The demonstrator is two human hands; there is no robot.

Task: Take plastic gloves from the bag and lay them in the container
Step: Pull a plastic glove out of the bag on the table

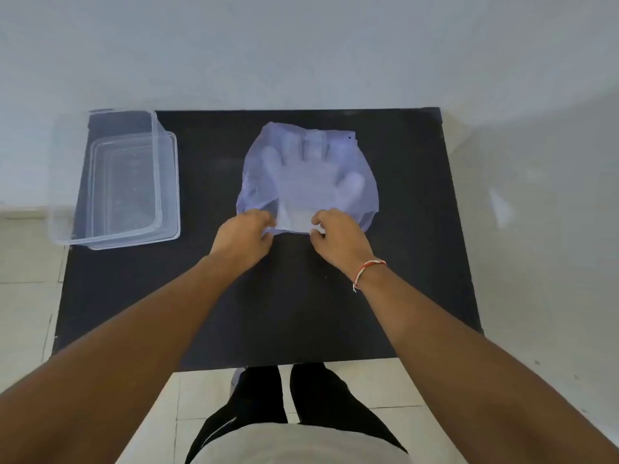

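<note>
From the head camera, a black worktop (301, 296) stands against a pale wall, with tiled floor showing on either side. Near its middle lies a translucent, bluish plastic bag (258, 169), its mouth turned toward the person. Through the film the plastic gloves (315, 175) show as a flat, pale stack, fingers pointing toward the wall and a thumb out to the right.

Both hands meet at the near edge of the bag. The left hand (243, 237) is curled, its fingers pinching the bag's left lip. The right hand (338, 239) is likewise curled, fingertips closed on the plastic at the mouth; whether it grips the bag film or the cuff of a glove, I cannot tell. A red and white thread bracelet (366, 271) circles the right wrist.

At the far left corner of the worktop sits a clear plastic container (167, 182), open-topped, well apart from the bag, its left side overhanging the worktop edge.
</note>
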